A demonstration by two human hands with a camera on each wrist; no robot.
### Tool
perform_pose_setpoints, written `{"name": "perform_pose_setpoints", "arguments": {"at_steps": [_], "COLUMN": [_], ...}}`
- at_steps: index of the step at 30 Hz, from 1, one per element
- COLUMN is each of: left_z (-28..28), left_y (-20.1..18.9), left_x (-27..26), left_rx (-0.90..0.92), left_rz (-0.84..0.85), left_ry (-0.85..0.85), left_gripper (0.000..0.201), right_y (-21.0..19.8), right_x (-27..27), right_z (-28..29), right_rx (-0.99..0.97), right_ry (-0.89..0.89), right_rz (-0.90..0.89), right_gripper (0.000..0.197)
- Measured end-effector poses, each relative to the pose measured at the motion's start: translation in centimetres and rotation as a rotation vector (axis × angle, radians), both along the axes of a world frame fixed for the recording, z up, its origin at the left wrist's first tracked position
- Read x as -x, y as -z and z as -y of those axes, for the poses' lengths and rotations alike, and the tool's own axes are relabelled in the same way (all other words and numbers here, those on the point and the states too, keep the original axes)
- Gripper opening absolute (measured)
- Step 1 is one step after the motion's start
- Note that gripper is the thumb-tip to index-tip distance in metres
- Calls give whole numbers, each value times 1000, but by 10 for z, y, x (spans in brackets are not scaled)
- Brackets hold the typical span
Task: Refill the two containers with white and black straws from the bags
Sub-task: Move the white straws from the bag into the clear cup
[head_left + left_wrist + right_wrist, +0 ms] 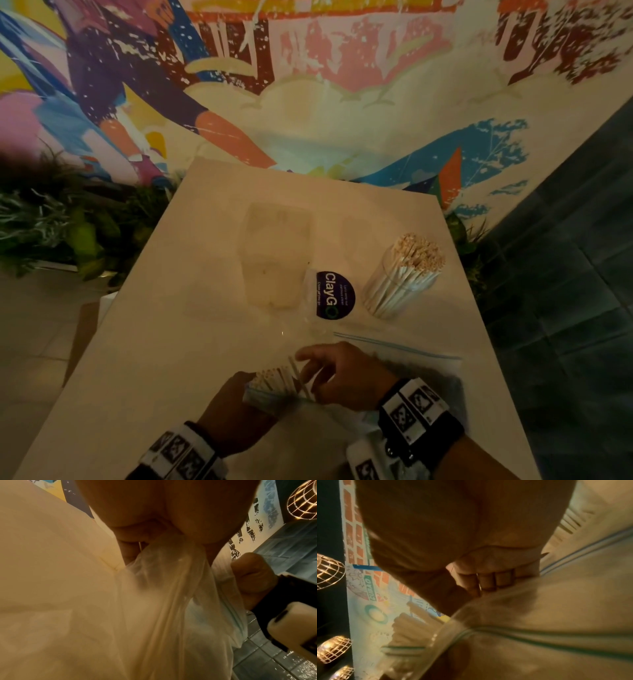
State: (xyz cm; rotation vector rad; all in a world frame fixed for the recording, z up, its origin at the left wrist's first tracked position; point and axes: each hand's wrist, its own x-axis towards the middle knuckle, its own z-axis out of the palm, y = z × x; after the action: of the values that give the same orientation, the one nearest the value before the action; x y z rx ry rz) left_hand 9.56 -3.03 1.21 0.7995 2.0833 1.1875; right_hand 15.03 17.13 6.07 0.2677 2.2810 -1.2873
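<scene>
Near the table's front edge my left hand (236,399) grips a clear zip bag (168,588) round a bundle of white straws (272,380), whose ends poke out of the bag's mouth. My right hand (327,368) reaches in from the right with curled fingers (488,580) and pinches a thin white straw (297,375) standing out of the bundle. At the right, a clear round container (400,284) is packed with white straws. A clear container with a dark round sticker (334,296) stands mid-table and looks empty. No black straws show plainly.
A second zip bag with a blue seal (397,347) lies flat under my right wrist, something dark inside. A clear boxy thing (275,253) sits further back. The white table (164,308) ends at a painted wall; plants stand left, with dark tiled floor to the right.
</scene>
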Motion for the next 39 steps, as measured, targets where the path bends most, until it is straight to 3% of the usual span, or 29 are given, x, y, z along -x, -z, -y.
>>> {"name": "perform_pose_setpoints", "arguments": {"at_steps": [3, 6, 8, 15, 18, 22, 25, 28, 32, 35, 39], "left_z": [-1, -5, -7, -11, -10, -10, -11, -11, -10, -9, -6], "left_y": [2, 9, 13, 4, 7, 5, -3, -6, -2, 0, 3], "left_x": [1, 2, 4, -1, 0, -2, -5, -6, -5, -5, -4], "left_rx": [74, 164, 217, 105, 41, 13, -22, -42, -37, -61, -91], "left_rz": [-10, -76, -107, -27, 6, 27, 33, 37, 23, 25, 87], "left_ry": [0, 6, -4, -81, -64, -50, -19, -7, -1, 20, -17], "left_gripper": [22, 56, 66, 38, 42, 24, 21, 11, 17, 25, 24], "right_y": [4, 3, 2, 6, 11, 15, 17, 20, 20, 26, 28], "right_x": [-6, -13, -17, -19, -18, -18, -20, -20, -20, -21, -24], "right_z": [4, 7, 11, 20, 18, 16, 15, 16, 19, 17, 10], "right_rx": [42, 87, 153, 203, 170, 149, 190, 152, 105, 133, 257], "right_ry": [-9, 22, 68, 151, 212, 246, 200, 167, 159, 199, 397], "right_rz": [-60, -166, -216, -315, -349, -307, -246, -212, -245, -309, -372], "right_gripper": [55, 44, 40, 23, 11, 15, 12, 35, 11, 9, 12]}}
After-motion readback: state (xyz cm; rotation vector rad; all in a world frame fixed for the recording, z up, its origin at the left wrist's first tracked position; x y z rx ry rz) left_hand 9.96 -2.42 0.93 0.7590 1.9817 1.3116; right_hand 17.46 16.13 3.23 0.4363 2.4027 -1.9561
